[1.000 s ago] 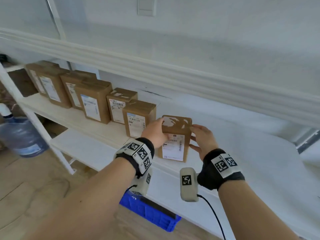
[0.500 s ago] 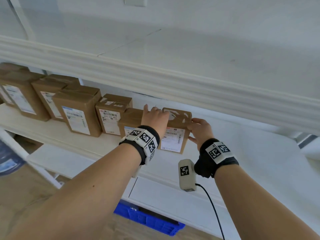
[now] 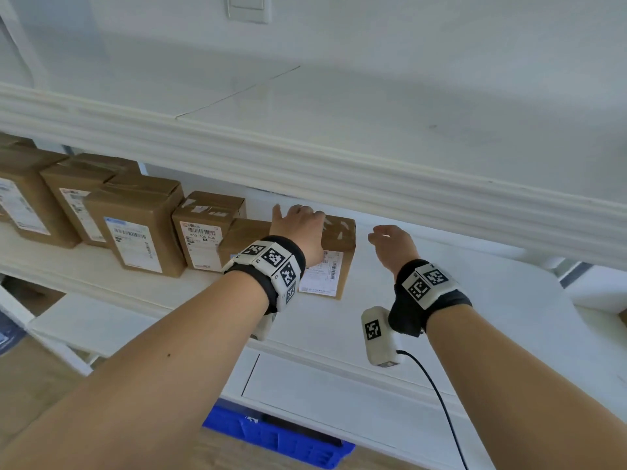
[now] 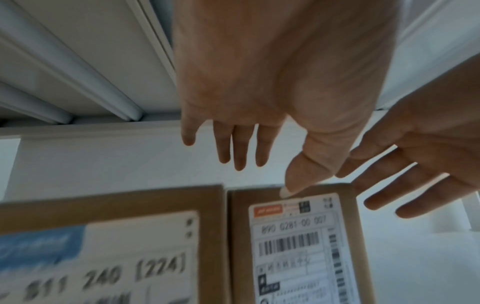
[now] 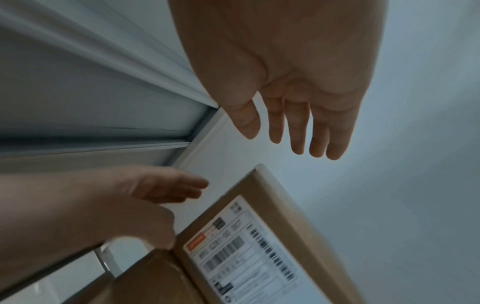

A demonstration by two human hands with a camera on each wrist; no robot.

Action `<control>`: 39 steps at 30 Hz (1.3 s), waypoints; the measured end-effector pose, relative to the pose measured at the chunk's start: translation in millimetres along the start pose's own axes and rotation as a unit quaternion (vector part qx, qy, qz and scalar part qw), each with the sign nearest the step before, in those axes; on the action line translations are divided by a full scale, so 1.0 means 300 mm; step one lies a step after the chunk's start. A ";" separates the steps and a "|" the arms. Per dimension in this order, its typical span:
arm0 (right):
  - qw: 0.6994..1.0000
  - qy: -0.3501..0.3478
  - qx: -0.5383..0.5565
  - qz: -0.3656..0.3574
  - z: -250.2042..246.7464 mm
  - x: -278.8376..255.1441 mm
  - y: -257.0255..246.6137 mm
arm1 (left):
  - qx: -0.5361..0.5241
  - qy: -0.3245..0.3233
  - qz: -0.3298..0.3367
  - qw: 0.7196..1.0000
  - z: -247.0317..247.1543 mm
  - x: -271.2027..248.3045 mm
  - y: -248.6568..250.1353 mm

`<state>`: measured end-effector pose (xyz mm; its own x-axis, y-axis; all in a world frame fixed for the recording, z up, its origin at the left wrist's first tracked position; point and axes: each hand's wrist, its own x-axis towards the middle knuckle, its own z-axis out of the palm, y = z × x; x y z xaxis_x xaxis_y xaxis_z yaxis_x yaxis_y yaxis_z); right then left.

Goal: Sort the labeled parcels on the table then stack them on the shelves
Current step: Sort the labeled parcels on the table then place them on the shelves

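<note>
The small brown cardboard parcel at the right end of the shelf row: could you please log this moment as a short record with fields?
parcel: small brown cardboard parcel, upright, white label facing out
place: white shelf, right end of the row, beside another brown cardboard parcel
left hand: fingers straight over the parcel's top, no grip
right hand: relaxed, apart from the parcel
below: blue plastic crate

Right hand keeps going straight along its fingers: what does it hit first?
Probably nothing before the shelf's back wall. The right hand is open, right of the parcel and clear of it. Depth is unclear.
</note>
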<state>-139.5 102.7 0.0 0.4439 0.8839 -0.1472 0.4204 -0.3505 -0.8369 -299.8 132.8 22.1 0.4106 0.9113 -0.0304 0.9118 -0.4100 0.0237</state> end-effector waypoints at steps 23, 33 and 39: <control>0.934 0.086 -0.345 0.039 -0.482 -0.268 0.409 | -0.057 -0.041 0.204 0.977 0.129 -0.053 0.584; 0.937 0.146 -0.303 0.098 -0.645 -0.444 0.547 | -0.114 -0.013 0.297 0.948 0.208 -0.165 0.837; 0.947 0.175 -0.256 0.080 -0.770 -0.559 0.652 | -0.168 -0.023 0.319 0.933 0.167 -0.274 0.977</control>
<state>51.1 -185.7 -17.2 0.7315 0.6818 0.0081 0.6148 -0.6543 -0.4404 -65.9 -64.2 -18.5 0.8751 0.4808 0.0548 0.4312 -0.8262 0.3626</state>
